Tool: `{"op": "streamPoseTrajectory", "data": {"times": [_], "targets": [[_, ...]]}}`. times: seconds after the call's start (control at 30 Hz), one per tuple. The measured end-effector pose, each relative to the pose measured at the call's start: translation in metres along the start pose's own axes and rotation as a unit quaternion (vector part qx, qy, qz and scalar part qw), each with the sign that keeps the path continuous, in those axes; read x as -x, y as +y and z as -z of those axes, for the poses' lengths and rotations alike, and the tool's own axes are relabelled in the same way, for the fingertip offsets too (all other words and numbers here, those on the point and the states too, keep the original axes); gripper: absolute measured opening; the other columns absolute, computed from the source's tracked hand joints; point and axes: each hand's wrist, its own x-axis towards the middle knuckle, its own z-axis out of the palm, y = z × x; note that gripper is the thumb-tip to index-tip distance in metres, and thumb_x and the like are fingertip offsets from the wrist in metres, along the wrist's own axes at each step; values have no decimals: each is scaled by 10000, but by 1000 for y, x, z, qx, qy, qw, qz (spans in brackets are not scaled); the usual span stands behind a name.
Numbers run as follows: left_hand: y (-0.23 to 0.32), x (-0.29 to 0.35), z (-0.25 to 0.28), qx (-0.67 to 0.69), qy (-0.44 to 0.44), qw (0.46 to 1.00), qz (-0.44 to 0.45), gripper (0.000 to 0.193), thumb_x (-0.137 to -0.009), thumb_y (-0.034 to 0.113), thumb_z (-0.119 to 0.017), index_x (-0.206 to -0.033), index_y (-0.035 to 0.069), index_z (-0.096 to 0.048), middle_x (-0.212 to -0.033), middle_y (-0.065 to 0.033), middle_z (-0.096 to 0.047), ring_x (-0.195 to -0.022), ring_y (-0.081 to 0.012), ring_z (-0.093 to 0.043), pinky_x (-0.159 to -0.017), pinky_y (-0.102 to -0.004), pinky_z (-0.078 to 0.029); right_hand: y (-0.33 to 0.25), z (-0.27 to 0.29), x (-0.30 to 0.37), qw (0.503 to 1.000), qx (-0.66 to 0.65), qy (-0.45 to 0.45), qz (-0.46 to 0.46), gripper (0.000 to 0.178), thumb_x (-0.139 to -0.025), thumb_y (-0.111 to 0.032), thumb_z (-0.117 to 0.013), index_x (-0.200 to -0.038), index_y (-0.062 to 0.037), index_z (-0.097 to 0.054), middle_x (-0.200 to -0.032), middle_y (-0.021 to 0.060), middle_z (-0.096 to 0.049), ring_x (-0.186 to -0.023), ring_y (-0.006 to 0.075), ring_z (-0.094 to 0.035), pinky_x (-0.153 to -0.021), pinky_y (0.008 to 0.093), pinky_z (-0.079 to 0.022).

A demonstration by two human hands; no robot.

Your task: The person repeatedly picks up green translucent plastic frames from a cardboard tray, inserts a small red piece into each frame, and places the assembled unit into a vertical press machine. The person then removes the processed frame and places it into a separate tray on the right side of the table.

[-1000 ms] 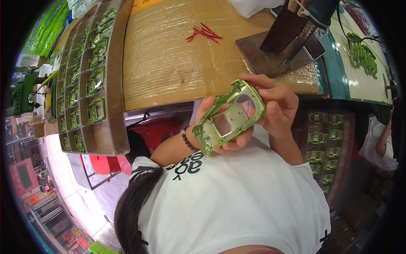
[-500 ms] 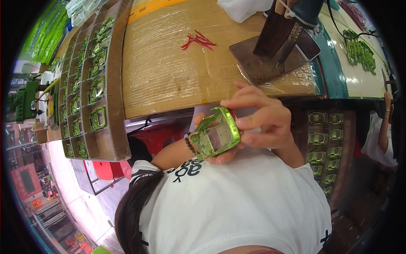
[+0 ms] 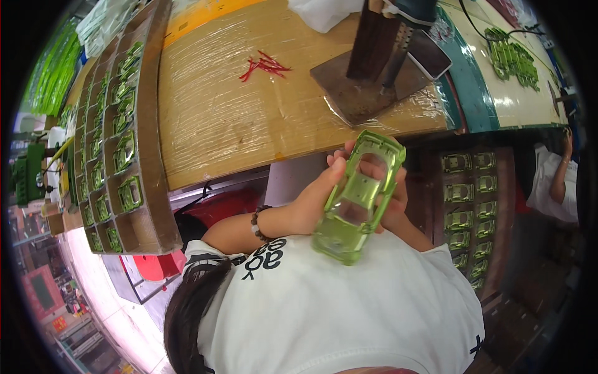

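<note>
A shiny green toy car body shell with open window gaps is held up in front of my chest. It tilts, one end up to the right, with its roof side facing the view. My left hand, below a beaded bracelet, grips the shell's left side with the thumb along the edge. Around the right side curl the fingers of my right hand, partly hidden behind the shell. Some fingertips show through its windows.
A divided cardboard box of green shells stands left. Red strips lie on the plastic-wrapped table. Beyond are a metal stand and a phone. Another tray of shells sits right, near another person's arm.
The car shell has been turned from a slanted, end-on pose to stand lengthwise with its top showing. My right hand has moved from its near end to its right side.
</note>
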Motion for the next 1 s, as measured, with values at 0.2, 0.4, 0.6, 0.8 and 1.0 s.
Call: {"op": "streamPoseTrajectory", "data": {"times": [0.2,0.4,0.6,0.8,1.0], "targets": [[13,1,-1,-369,98,919,-94,588,-949,441,-232,-924,-16,-601,-873,-73,-618,-856,-159,-567,-762,-276,-444,-19,-6,4,978,-140,144,-56,666,-888,-518,-381,-1321,-17,-305,-1252,166,-457,-1132,287,-481,-880,404,-462],[39,8,7,-447,237,798,-328,320,-926,221,-410,-879,-29,-604,-842,-83,-628,-800,-125,-570,-722,-260,-442,-57,-31,-16,971,-161,102,-145,454,-920,-415,-401,-1108,-19,-519,-1012,139,-600,-849,231,-602,-726,333,-507],[55,-21,10,-427,257,812,-305,192,-894,113,-470,-964,-30,-578,-918,-74,-622,-850,-123,-573,-753,-248,-440,-64,-31,-34,955,-177,154,-180,367,-931,-309,-419,-1117,-10,-522,-1053,171,-576,-944,307,-584,-776,355,-526],[55,-26,15,-353,155,866,-318,304,-866,103,-495,-1131,-42,-519,-1056,-93,-581,-948,-135,-549,-834,-257,-422,-67,-19,-46,928,-317,116,-157,294,-924,-305,-430,-1171,-174,-522,-1233,172,-473,-1082,421,-464,-860,395,-509],[55,-18,32,-389,93,849,-344,482,-830,182,-530,-1248,-43,-449,-1152,-138,-545,-1009,-167,-521,-875,-300,-408,-69,-22,-55,923,-297,113,-218,480,-919,-384,-406,-1189,9,-465,-1146,192,-532,-918,357,-590,-726,341,-569]]}}
